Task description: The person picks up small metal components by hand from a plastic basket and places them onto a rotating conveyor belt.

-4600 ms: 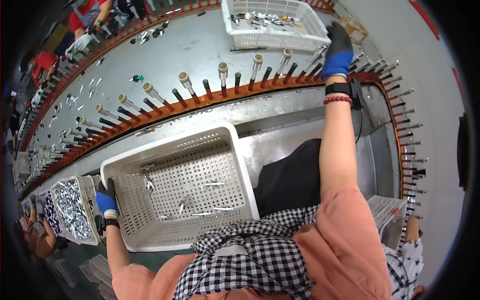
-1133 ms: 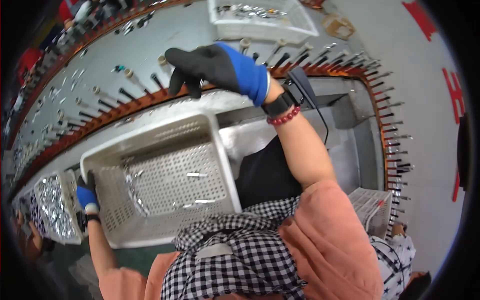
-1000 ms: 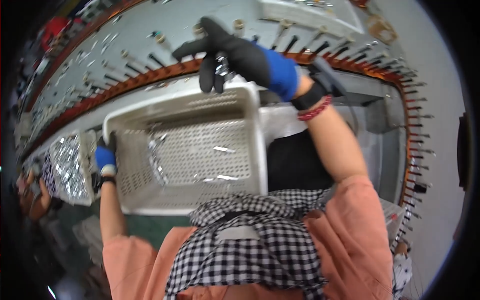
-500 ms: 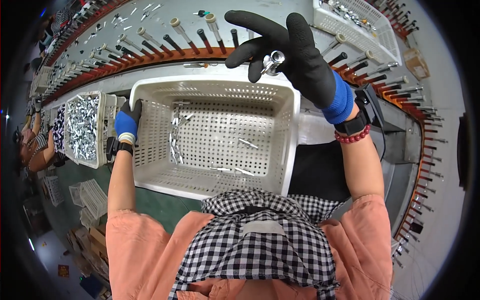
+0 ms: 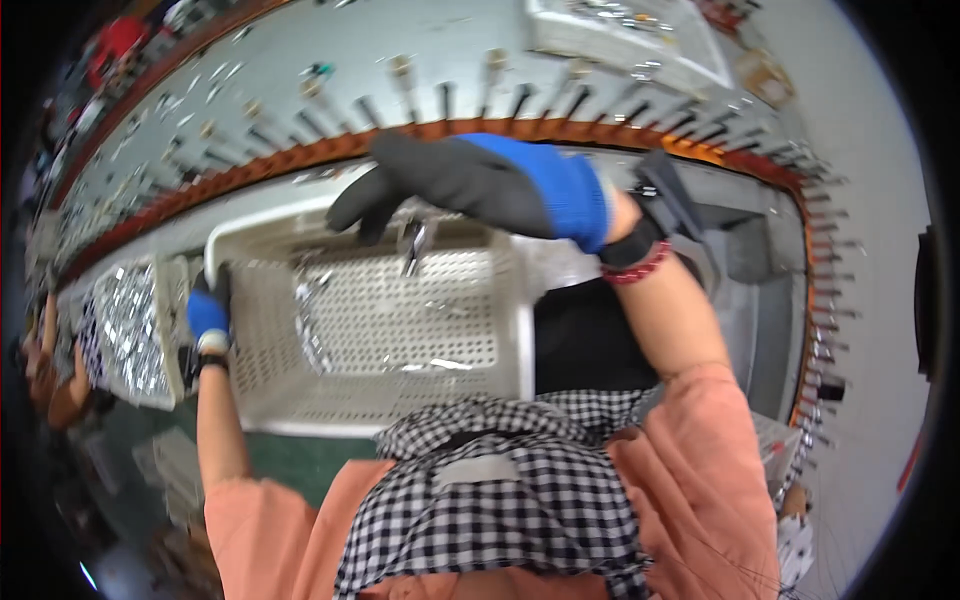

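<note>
My left hand (image 5: 210, 310), in a blue and dark-grey glove, is closed on the left rim of a white perforated plastic crate (image 5: 525, 330). Across the crate's far side reaches my gloved right hand (image 5: 450, 185), back uppermost and blurred by motion. A shiny tubular metal part (image 5: 414, 245) juts out below its palm, over the crate; the fingers around it are mostly hidden. Inside, several slim metal parts (image 5: 312, 320) lie along the left side of the crate floor, and others (image 5: 435, 366) near its front edge.
Another crate (image 5: 130, 325), heaped with small metal parts, stands at the left. Beyond the big crate curves an orange-edged rack (image 5: 420, 130) of upright handled pieces. A white bin (image 5: 630, 45) holding parts sits at the far right, near a cardboard box (image 5: 765, 78).
My right hand has swung left and down over the crate, turning its back upward, with the metal part moving along. The whole view has shifted; my left hand keeps its hold on the rim.
</note>
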Demonstrator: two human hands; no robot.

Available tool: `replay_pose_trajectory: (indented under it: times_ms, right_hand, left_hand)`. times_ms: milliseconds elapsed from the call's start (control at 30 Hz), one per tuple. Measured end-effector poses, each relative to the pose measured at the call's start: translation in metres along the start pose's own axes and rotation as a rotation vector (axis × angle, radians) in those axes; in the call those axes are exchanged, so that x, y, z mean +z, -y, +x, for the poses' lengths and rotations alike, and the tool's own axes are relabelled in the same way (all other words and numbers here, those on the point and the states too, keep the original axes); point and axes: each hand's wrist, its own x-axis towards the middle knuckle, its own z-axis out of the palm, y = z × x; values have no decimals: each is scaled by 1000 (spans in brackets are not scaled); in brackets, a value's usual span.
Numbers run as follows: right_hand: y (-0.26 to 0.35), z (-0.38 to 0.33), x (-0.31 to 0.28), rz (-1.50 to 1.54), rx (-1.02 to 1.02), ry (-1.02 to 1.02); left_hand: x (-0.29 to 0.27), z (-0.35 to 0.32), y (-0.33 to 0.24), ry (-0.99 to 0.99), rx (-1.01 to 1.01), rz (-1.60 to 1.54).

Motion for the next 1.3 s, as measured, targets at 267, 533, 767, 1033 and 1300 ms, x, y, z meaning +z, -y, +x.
replay_pose_trajectory:
  times_ms: [267,533,767,1033,1300]
  right_hand:
    - [-4,-48,-152,34,-188,-1028]
    - [-74,-46,-142,-643,144,-811]
    - [5,-15,-28,-491,223,-381]
    - [-53,-137,-207,-455,106,-1389]
    - [21,-48,-16,-533,327,-369]
  left_hand:
    - [0,-5,-3,7,-19,21]
    - [2,-6,-7,-5,-36,-1]
    - [5,-15,-10,-32,-13,-68]
    - [12,-6,-19,-16,68,-51]
    - [17,-15,4,-25,42,-9]
